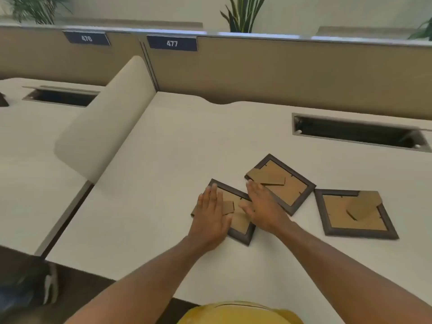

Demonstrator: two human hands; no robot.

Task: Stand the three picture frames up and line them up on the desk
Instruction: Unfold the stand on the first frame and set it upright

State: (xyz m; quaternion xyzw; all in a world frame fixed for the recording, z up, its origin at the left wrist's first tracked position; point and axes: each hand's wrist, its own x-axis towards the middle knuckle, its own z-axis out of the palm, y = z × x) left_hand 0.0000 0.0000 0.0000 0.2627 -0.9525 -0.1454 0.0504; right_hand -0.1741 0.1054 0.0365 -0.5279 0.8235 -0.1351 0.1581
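Observation:
Three dark-framed picture frames lie face down on the white desk (pixel 163 148), their brown cardboard backs and fold-out stands up. The left frame (pixel 242 226) is under both my hands. My left hand (pixel 211 216) rests flat on its left part, fingers extended. My right hand (pixel 261 206) lies flat across its right part and reaches the lower-left edge of the middle frame (pixel 286 187). The right frame (pixel 355 213) lies apart, untouched, its stand partly lifted.
A tan partition (pixel 280 73) with number plates 476 and 477 runs along the back. A cable slot (pixel 357 133) opens in the desk at the back right. A rounded white divider (pixel 105 122) separates the neighbouring desk on the left. A yellow object (pixel 240 313) sits at the bottom edge.

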